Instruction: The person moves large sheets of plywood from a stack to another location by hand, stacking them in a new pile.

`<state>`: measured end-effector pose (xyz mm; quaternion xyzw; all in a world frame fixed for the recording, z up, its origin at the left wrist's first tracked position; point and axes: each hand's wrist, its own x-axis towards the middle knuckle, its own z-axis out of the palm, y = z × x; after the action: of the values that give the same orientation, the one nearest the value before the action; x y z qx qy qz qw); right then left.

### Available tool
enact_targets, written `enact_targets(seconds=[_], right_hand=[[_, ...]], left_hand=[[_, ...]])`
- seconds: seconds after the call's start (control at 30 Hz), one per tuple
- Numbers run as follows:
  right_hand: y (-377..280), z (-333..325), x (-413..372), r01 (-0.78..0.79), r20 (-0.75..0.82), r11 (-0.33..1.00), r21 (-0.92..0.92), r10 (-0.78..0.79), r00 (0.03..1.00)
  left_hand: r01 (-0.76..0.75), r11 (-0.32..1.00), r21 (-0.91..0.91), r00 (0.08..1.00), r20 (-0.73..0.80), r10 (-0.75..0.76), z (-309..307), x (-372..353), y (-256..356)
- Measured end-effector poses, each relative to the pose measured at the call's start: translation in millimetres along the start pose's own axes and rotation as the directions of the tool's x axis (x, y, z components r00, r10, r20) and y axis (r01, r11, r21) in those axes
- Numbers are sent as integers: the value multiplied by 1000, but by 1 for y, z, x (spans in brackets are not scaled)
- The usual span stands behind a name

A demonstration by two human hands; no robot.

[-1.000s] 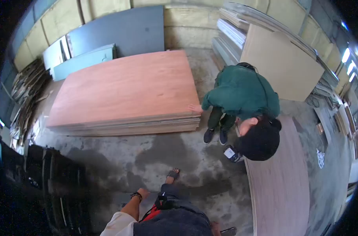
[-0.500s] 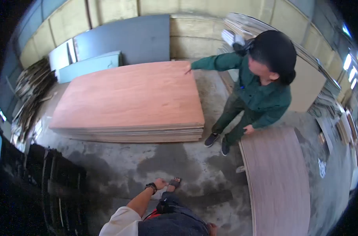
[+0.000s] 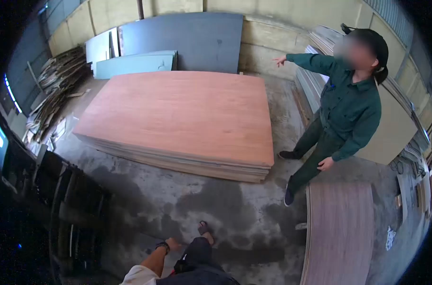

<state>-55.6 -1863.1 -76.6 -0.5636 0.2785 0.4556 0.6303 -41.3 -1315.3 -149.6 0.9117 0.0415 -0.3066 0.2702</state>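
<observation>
My left hand [image 3: 173, 244], with a dark band around the wrist, hangs low beside my raised knee, over the stained concrete floor. Its fingers look loosely extended and nothing shows in them. My right hand is out of the picture. Ahead lies a large stack of plywood sheets [image 3: 187, 118] with a reddish top face, apart from my hand. A second stack of brownish wood sheets [image 3: 339, 232] lies at the lower right.
A person in green work clothes [image 3: 351, 104] stands right of the plywood, one arm stretched out. Dark boards [image 3: 182, 40] and pale green panels [image 3: 135, 65] lean at the back wall. Scrap wood strips [image 3: 59, 76] pile up left. Dark stacked items [image 3: 68, 204] stand lower left.
My view has shifted, and my right hand has left it. My foot has stepped forward. The person's outstretched hand has lifted from the plywood's edge and now points past its far corner.
</observation>
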Motion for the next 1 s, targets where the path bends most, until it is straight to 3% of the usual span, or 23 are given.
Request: enact_targets(seconds=[0.07, 0.13, 0.17, 0.2, 0.23, 0.27, 0.3, 0.37, 0.43, 0.47, 0.53, 0.6, 0.63, 0.73, 0.77, 0.8, 0.83, 0.87, 0.93, 0.97, 1.0], right_hand=[[-26, 19, 25, 36, 0, 998, -57, -36, 999], [-60, 35, 67, 117, -12, 978, -175, -121, 993], [-77, 39, 93, 183, -18, 941, -285, -196, 980], [-92, 41, 118, 242, -12, 887, -394, -268, 963], [-119, 44, 150, 313, 13, 807, -501, -355, 935], [-149, 51, 179, 384, 56, 702, -599, -442, 895], [-177, 62, 196, 440, 108, 586, -681, -513, 851], [-269, 137, 204, 223, 77, 552, -804, -274, 958], [-324, 197, 225, 335, 170, 799, -499, -288, 942], [-357, 242, 221, 311, 144, 839, -447, -276, 950], [-389, 288, 230, 273, 126, 870, -411, -243, 962], [-416, 315, 267, 195, 130, 757, -624, -145, 981], [-421, 320, 284, 197, 147, 742, -641, -134, 980], [-418, 308, 352, 98, 115, 636, -765, -16, 993], [-415, 300, 383, 178, 191, 389, -904, -4, 982], [-421, 308, 407, 260, 264, 112, -959, 25, 964], [-430, 327, 417, 267, 271, 93, -959, 41, 962], [-453, 355, 429, 371, 371, 7, -929, 1, 929], [-459, 409, 440, 545, 553, -132, -828, -31, 833], [-460, 441, 463, 556, 563, -134, -820, -12, 827], [-472, 469, 492, 490, 479, -204, -847, 104, 871]], left_hand=[[69, 997, -26, 998, 13, -69, -30, -8, -2], [-35, 956, -292, 993, -114, 2, -30, -4, -29], [-23, 954, -299, 993, -115, -13, -48, -5, -31], [287, 877, -386, 955, 41, -294, -94, -15, -3], [558, 710, -430, 825, 200, -528, -130, -16, 14], [555, 697, -454, 823, 182, -538, -139, -2, 0], [482, 653, -584, 846, 116, -520, -149, 15, -12], [396, 581, -711, 850, 45, -525, -164, 22, -32], [83, 611, -787, 813, -301, -498, -192, 34, -33], [83, 596, -799, 801, -302, -516, -207, 38, -37], [-63, 487, -871, 829, -318, -460, -235, 39, -39], [-87, 391, -916, 805, -296, -514, -270, 29, -29], [-130, 318, -939, 784, -294, -547, -278, 24, -31], [-164, 264, -950, 751, -294, -591, -291, 16, -63], [-168, 249, -954, 735, -290, -613, -292, 15, -81], [-81, 288, -954, 682, -264, -682, -287, 13, -105], [13, 315, -949, 624, -238, -744, -280, 9, -126], [-4, 305, -952, 604, -245, -758, -282, 12, -147], [84, 160, -984, 539, -90, -837, -281, -7, -185], [88, 148, -985, 522, -81, -849, -301, -22, -194], [76, 189, -979, 437, -137, -889, -337, -42, -185]])
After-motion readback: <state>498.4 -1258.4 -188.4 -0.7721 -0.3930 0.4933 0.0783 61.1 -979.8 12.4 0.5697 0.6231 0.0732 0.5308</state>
